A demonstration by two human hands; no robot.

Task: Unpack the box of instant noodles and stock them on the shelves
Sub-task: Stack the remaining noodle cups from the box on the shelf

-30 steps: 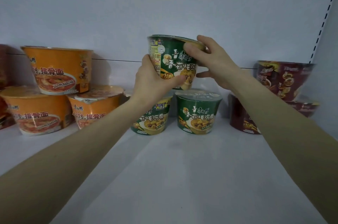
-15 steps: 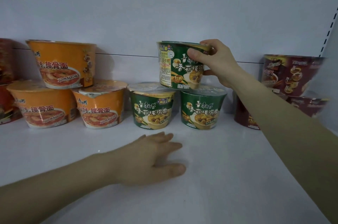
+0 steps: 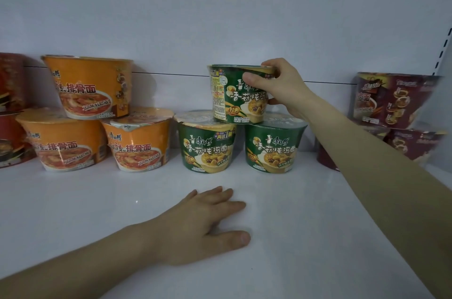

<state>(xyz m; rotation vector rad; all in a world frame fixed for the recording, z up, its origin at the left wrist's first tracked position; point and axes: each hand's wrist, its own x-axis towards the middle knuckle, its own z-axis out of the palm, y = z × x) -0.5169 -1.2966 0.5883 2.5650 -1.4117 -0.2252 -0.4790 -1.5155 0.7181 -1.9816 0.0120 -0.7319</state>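
Observation:
A green noodle bowl [image 3: 232, 95] sits on top of two other green bowls, the left one [image 3: 208, 144] and the right one [image 3: 274, 147], at the back of the white shelf [image 3: 305, 225]. My right hand [image 3: 283, 86] grips the top bowl at its rim and right side, thumb across the front. My left hand [image 3: 205, 223] rests flat on the shelf in front of the green bowls, fingers straight, holding nothing.
Three orange noodle bowls [image 3: 93, 86] are stacked to the left, with dark red bowls [image 3: 12, 108] at the far left edge. Maroon bowls [image 3: 396, 100] are stacked at the right by the perforated upright [image 3: 444, 54]. The white back wall stands behind all stacks.
My left hand let go of the top green bowl and dropped flat onto the shelf. The bowl came down onto the two lower green bowls, still held by my right hand.

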